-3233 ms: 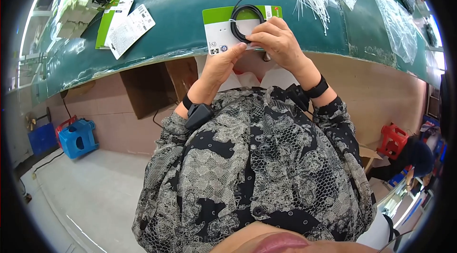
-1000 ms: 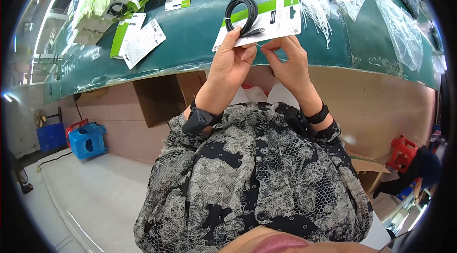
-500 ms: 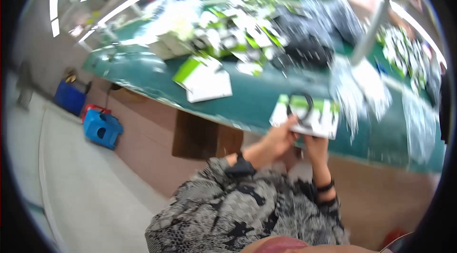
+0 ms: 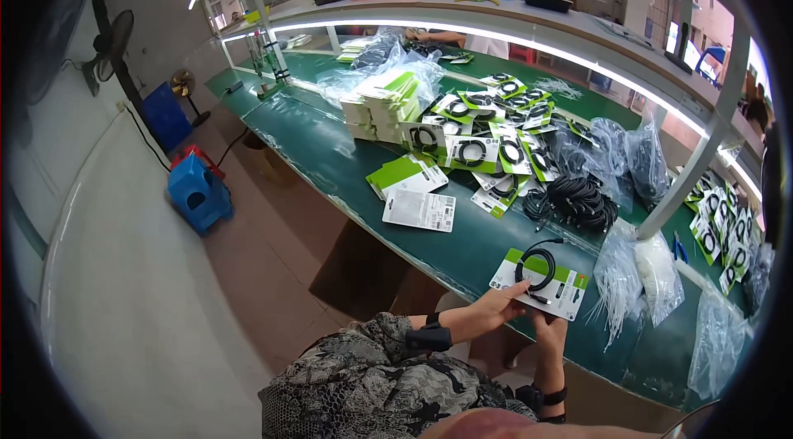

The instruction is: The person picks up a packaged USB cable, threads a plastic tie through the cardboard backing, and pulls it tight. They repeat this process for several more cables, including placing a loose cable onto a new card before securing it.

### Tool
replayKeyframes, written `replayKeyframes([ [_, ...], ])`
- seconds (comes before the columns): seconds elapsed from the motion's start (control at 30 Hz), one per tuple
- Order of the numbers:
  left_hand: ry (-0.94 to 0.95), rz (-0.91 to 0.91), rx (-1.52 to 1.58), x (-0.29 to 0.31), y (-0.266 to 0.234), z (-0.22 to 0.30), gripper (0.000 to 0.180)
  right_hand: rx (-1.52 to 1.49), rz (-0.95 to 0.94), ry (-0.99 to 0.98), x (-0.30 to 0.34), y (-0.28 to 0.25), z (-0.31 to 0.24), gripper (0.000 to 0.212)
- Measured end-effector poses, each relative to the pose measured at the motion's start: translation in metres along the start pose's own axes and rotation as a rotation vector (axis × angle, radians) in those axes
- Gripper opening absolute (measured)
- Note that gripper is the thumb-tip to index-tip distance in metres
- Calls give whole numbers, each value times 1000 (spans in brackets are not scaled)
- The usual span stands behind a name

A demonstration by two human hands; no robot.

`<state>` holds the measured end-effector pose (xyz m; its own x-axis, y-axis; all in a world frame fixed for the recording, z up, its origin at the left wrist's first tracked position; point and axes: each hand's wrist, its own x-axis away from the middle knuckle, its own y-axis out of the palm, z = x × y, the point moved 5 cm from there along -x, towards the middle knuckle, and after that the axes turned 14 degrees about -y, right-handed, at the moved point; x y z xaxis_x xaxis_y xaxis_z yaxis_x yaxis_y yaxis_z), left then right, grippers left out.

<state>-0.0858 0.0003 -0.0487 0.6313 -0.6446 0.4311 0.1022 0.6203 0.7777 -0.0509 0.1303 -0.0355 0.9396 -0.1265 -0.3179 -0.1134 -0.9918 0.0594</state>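
My left hand (image 4: 500, 304) holds the lower left part of a green-and-white backing card (image 4: 563, 284), its thumb pressing a coiled black cable (image 4: 541, 261) against the front. One cable end sticks out past the card's top edge, and a plug lies across its lower part. Beneath the card's lower edge, my right hand (image 4: 547, 332) grips it from below; most of those fingers are hidden behind it. Both hands are at the near edge of the green table (image 4: 330, 162). Beyond them lies a bundle of black cables (image 4: 578, 201).
Loose backing cards (image 4: 419, 209) and a stack of cards (image 4: 380, 113) are to the left. Carded cables (image 4: 472, 152) form a heap farther back. Bags of white ties (image 4: 621, 270) sit right, beside a slanted white post (image 4: 694, 150). A blue plastic stool (image 4: 198, 191) stands on the floor.
The view has shifted and sharpened, so the table and my hands sit lower in the picture. Both hands still hold the card with the coiled cable against it.
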Motion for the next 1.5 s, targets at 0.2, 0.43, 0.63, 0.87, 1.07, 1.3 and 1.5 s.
replayKeyframes([
  [0.2,-11,9,-15,11,6,-4,19,-28,111,-73,7,-4,-6,38],
  [0.43,66,21,56,12,24,1,24,188,119,-196,0,-13,-3,39],
  [0.63,245,23,33,15,22,38,24,126,29,-70,-20,0,-16,22],
  [0.87,428,40,-85,13,42,38,27,831,-106,-318,6,0,-79,15],
  [1.07,472,84,-171,13,37,17,26,1019,-29,-860,-6,17,-102,17],
  [1.3,390,58,-174,17,39,16,27,965,-39,-923,-2,15,-95,18],
  [1.5,378,23,-180,16,44,17,27,1008,-72,-818,-8,14,-89,16],
])
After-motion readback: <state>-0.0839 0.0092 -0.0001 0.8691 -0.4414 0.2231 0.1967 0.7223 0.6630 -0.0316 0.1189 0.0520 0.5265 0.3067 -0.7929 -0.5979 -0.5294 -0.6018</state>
